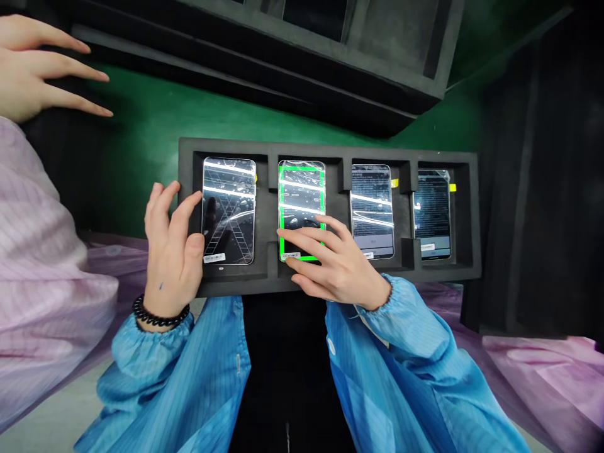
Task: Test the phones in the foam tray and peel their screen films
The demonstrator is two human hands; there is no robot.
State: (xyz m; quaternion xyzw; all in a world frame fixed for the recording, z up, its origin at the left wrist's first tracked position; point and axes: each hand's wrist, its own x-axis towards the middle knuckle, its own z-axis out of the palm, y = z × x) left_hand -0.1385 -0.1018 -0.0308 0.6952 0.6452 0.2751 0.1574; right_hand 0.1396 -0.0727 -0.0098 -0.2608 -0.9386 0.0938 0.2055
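Right hand (337,267) spreads, gripping nothing, over green-bordered smartphone (298,198), second from left in black foam tray (250,286); contact unclear. Left hand (172,255), fingers parted, sits beside leftmost smartphone (229,220). Judgement: light touch on glass, tray steadied, works best.

Green-bordered phone screen (302,196); dark-grey tray (311,151); blue, faintly striped sleeves (418,330).

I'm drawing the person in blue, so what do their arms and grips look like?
Both sleeves are bright blue with faint thin lines, and gather into puckered cuffs. A black coiled band circles the left wrist; none shows on the right. The left grip and right grip wear no gloves, and the left has a small blue mark near the wrist.
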